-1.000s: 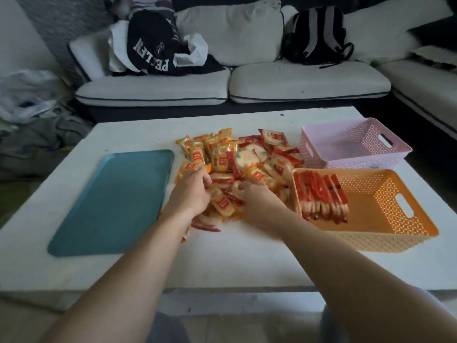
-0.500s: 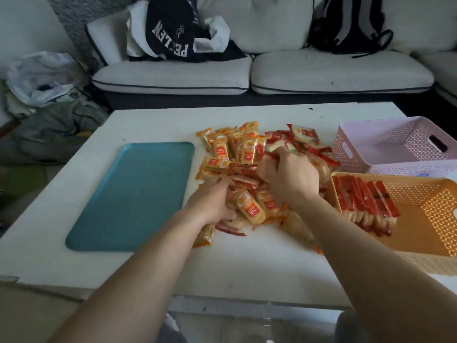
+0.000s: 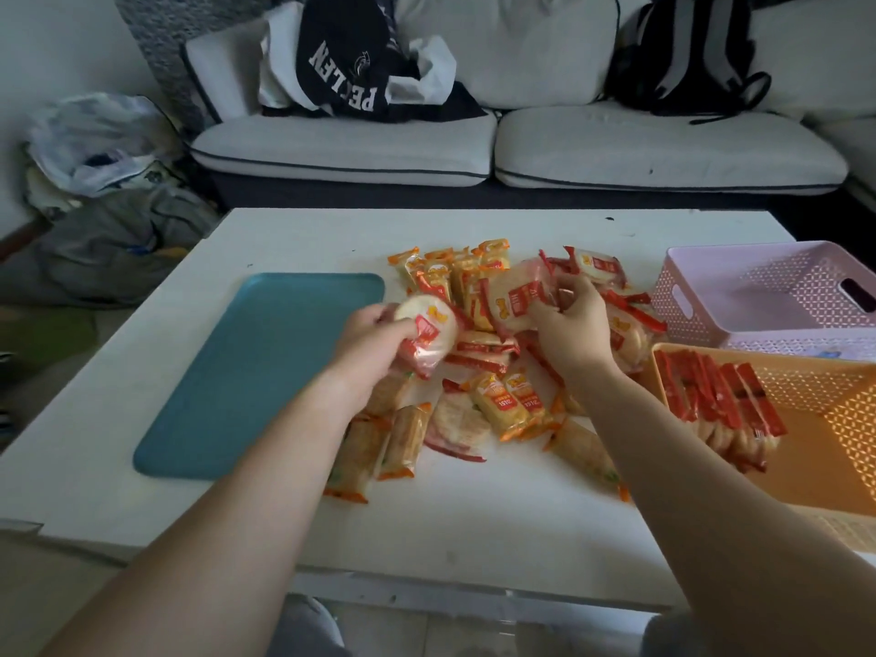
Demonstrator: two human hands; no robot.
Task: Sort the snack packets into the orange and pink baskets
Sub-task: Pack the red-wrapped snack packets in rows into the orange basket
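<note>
Above the pile on the table, each hand grips a red-ended packet: left hand a round one tilted up-right, right hand another, long axis running left-right. Red packets line the orange basket, ends pointing away; pink basket behind it.

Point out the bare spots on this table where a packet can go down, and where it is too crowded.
Free: the teal tray, the white table strip along the near edge, and the far edge toward the sofa. The pink basket looks empty. Crowded: the packet pile between tray and baskets, and the orange basket along its left wall.
</note>
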